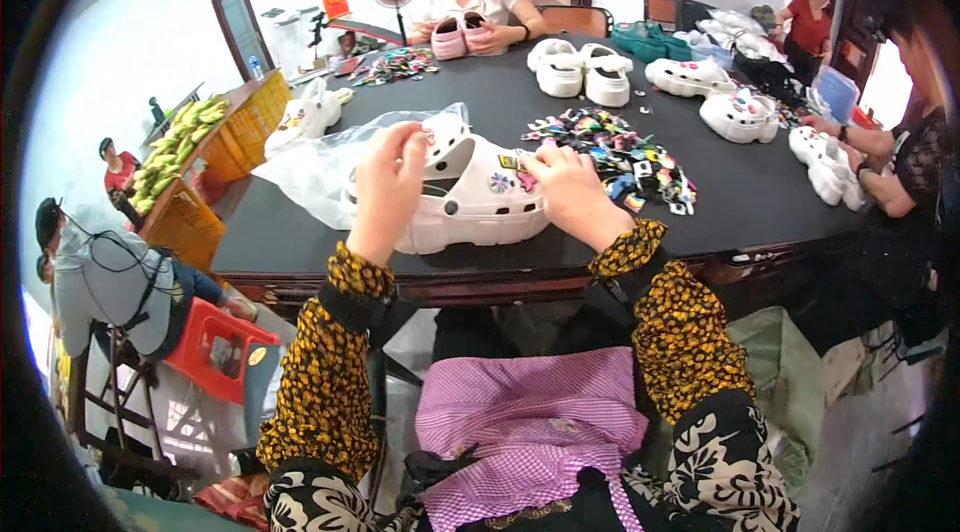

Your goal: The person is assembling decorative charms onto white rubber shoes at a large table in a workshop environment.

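A white clog (475, 214) with colourful charms on its upper lies on its sole on the dark table, its toe to the right. Behind it, a second white clog (452, 160) is partly hidden. My right hand (575, 190) closes on the near clog's toe, thumb and fingers pressed by the charms. Over the heel end rises my left hand (388, 182), its fingers up and loosely bent, with nothing visible in them. A clear plastic bag (312, 172) lies beside and under the clogs on the left. Loose charms (620, 157) are heaped right of my right hand.
More white clogs (583, 72) stand across the table (740, 202). Another charm pile (397, 65) lies at the far left. Opposite, a person (480, 2) holds pink clogs (460, 37); at right, another person's hands (850, 147) touch a white clog. A red stool (215, 347) stands left.
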Tool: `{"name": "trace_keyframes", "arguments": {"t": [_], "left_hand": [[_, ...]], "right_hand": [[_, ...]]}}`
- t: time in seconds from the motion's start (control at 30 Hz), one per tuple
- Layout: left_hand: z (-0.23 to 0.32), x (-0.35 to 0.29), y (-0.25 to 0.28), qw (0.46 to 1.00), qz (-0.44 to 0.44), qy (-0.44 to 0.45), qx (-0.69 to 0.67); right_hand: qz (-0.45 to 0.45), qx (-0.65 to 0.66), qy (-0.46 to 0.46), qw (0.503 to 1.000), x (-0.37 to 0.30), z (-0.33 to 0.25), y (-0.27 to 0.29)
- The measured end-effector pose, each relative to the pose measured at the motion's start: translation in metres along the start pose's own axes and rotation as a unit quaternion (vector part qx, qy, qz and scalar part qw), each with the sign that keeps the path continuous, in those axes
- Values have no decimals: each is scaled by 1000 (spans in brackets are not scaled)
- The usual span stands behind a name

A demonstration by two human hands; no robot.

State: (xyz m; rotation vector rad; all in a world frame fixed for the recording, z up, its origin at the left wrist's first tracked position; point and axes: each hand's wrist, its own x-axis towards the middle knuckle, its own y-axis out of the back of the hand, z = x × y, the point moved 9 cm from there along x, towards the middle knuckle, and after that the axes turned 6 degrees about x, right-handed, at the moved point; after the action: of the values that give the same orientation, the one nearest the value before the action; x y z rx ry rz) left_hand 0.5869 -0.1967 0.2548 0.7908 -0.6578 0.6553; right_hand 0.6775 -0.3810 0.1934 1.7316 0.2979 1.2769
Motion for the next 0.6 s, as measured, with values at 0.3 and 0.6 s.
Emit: {"name": "trace_keyframes", "arguments": {"t": [0.3,0.6], "left_hand": [[-141,29,12,956,-164,240,32],[-118,33,-45,925,-273,250,83]], "right_hand": [[4,62,7,998,7,-12,2],[16,240,-73,968,-5,30,-11]]}}
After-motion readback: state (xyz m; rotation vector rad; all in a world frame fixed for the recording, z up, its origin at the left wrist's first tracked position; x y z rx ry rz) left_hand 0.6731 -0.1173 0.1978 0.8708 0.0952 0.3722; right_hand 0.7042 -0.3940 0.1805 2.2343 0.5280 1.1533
